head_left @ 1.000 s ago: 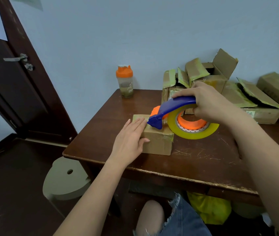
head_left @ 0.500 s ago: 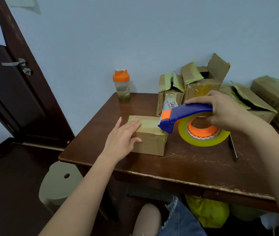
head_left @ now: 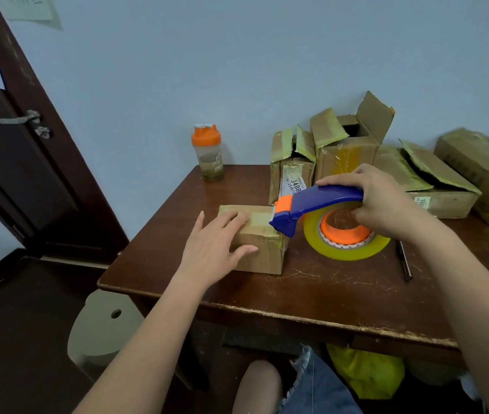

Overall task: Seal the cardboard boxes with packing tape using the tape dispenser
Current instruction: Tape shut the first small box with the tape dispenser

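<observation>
Here, the wooden table [head_left: 312,297] is carrying every item, and positions below are given relative to the small cardboard box [head_left: 259,252] standing near its front left corner.

Behind and to the right of that box, four larger cardboard boxes are standing along the wall: the two nearest ones [head_left: 289,171] [head_left: 347,150] are showing raised, open flaps, the third [head_left: 434,186] is lying with its lid flap ajar, and the fourth [head_left: 485,171] is lying closed at the far right. Their contents are not showing.

The right hand [head_left: 383,204] is gripping the tape dispenser [head_left: 321,204], its fingers curling round the blue handle. The dispenser's orange-and-blue head is touching the small box's top right edge, and the yellow tape roll [head_left: 344,249] is hanging just right of the box, above the table.

The left hand [head_left: 213,249] is lying flat and spread, its fingers pressing on the small box's top and its thumb lying along the front face. The box's flaps are lying shut, with a pale tape strip across the top.

Behind and to the left, an orange-lidded bottle [head_left: 209,153] is standing upright. Well to the right, a dark pen [head_left: 404,261] is lying on the table.
</observation>
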`<state>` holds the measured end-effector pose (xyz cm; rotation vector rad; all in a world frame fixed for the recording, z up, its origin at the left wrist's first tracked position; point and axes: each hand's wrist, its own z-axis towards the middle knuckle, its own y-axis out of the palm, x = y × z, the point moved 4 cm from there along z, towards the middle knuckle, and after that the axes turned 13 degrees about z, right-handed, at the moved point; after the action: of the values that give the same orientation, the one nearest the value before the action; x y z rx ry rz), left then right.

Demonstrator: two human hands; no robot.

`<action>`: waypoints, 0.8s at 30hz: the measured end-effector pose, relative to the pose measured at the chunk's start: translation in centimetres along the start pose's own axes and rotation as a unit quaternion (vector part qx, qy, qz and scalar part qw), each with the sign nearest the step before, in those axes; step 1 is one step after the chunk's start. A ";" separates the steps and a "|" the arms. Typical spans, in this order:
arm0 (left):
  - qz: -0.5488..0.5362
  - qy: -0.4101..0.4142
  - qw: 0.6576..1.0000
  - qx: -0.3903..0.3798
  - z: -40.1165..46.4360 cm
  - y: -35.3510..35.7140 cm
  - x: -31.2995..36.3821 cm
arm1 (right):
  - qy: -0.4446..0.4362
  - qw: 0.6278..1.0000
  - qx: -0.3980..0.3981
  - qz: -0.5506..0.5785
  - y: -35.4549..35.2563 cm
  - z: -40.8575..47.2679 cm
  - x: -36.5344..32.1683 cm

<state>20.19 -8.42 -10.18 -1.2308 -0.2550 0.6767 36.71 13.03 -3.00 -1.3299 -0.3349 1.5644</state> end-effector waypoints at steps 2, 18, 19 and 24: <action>0.012 -0.001 1.000 0.007 0.0 0.0 0.3 | 0.002 1.000 -0.002 0.002 0.1 -0.1 0.1; -0.010 -0.020 1.000 -0.013 1.2 -0.4 -1.0 | 0.003 0.999 -0.013 0.034 3.2 0.6 -1.4; -0.029 -0.039 0.998 -0.026 1.1 -0.4 -1.4 | 0.000 0.999 -0.014 0.043 3.8 0.7 -1.6; -0.030 -0.041 0.998 -0.024 1.0 0.6 -1.4 | 0.015 0.996 -0.035 0.078 4.0 0.6 -0.9</action>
<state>18.41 -8.37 -10.16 -1.2385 -0.3764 0.6727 34.05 10.76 -5.21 -1.4612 -0.2747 1.6734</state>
